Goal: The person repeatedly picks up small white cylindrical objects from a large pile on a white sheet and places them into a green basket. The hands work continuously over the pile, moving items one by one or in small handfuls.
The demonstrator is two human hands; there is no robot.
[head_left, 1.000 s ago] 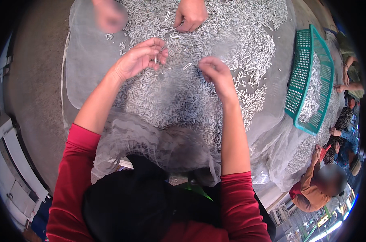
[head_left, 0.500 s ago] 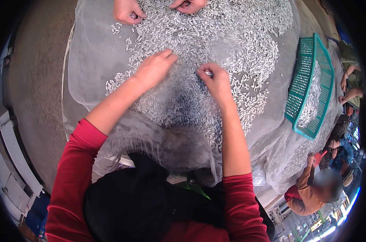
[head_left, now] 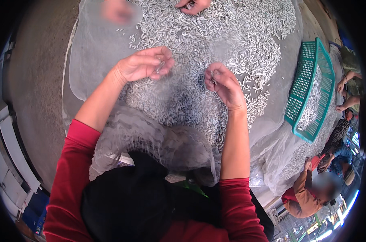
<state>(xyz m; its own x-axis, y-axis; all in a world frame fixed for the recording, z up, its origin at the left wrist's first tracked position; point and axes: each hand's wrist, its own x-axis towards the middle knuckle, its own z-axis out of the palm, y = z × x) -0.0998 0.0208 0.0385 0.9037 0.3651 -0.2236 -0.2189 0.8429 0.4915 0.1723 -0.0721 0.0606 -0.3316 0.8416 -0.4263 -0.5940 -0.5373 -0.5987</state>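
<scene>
A wide layer of small, pale grey oblong pieces (head_left: 183, 101) is spread over a sheer white net cloth (head_left: 98, 52). Above its left part, my left hand (head_left: 144, 64) is turned partly palm-up, its curled fingers closed around a few of these pieces. To the right, my right hand (head_left: 227, 84) pinches several more between thumb and fingertips. Both hands are a little above the layer and apart from each other. What exactly the pieces are, I cannot make out.
Across the layer, another person's hands show: one blurred (head_left: 117, 11), one holding pieces (head_left: 194, 5). A green plastic basket (head_left: 302, 80) with pale pieces stands at the right. Beyond it, other people work, one in an orange-brown top (head_left: 298, 197). Bunched netting (head_left: 150, 133) lies nearest me.
My left hand has drawn back left and rolled its palm upward. My right hand has shifted right and turned, showing the pieces it pinches. The other person's left-side hand has moved left.
</scene>
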